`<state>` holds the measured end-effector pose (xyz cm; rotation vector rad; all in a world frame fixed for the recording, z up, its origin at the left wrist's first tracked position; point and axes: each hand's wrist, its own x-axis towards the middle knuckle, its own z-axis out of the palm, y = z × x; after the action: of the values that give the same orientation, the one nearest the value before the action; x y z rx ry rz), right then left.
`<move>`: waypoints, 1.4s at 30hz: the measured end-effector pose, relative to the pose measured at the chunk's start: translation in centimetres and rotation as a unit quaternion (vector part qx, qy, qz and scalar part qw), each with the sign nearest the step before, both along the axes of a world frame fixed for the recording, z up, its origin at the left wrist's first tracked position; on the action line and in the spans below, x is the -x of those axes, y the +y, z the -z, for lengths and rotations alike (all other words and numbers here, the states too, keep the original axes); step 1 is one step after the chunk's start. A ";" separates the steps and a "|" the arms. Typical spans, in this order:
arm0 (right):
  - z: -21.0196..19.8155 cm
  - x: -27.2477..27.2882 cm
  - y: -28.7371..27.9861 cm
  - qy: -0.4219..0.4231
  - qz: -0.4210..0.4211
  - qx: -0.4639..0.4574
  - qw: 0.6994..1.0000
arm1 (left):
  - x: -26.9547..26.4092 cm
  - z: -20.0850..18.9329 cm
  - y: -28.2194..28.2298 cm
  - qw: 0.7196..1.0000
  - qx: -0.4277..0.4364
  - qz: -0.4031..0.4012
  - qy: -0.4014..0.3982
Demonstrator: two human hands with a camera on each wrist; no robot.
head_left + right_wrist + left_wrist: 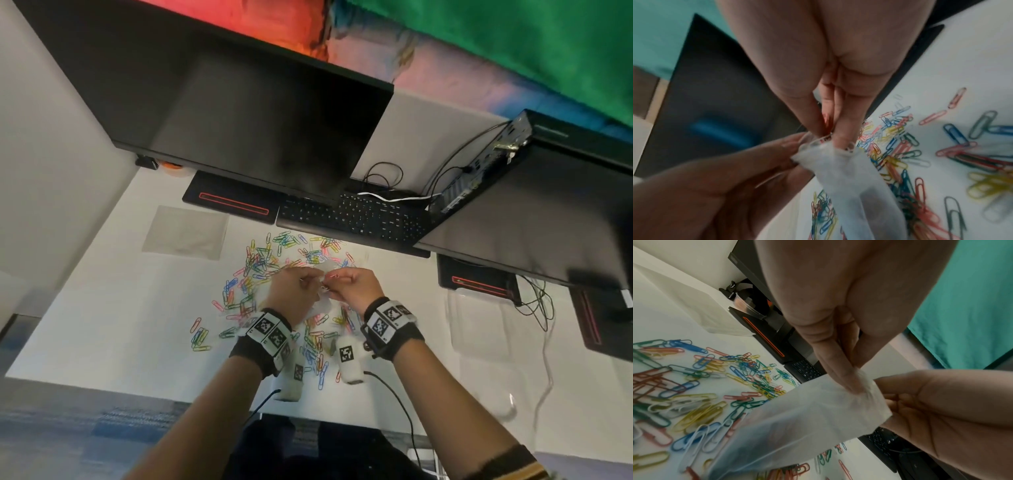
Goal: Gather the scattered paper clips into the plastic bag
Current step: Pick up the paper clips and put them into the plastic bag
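Several coloured paper clips (257, 260) lie scattered over the white desk (102, 325), around and under my hands. Both hands hover above the pile and hold a small translucent plastic bag (323, 306) by its top, and it hangs down between them. My left hand (298, 287) pinches the bag's rim (865, 386) between thumb and fingers. My right hand (352, 284) pinches the opposite side of the rim (838, 146), and a pink clip (334, 275) shows at its fingertips. What the bag (797, 418) holds is hard to make out through the plastic.
A black keyboard (352, 219) lies just behind the clips under a large dark monitor (239, 120). A second monitor (548, 212) and a small computer (479, 164) with cables stand at the right. Another flat clear bag (186, 229) lies at the back left. The desk's front edge (137, 390) is near.
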<state>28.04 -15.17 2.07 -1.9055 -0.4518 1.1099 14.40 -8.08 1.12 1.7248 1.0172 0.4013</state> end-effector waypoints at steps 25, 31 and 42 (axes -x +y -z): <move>4.8 -9.7 0.0 -0.293 -0.167 0.192 0.922 | 2.5 -1.5 0.3 0.997 -0.054 -0.051 -0.003; 7.9 -7.3 1.9 -0.388 -0.336 0.190 0.837 | 3.7 -1.5 1.1 0.997 -0.049 -0.065 0.004; 8.0 -5.0 1.0 -0.479 -0.361 0.124 0.790 | 3.6 -1.6 0.6 0.998 -0.039 -0.046 -0.002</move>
<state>33.05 -14.22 -5.94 -2.5324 -1.7939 0.5158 10.77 -7.52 2.76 1.7500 1.0932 0.5101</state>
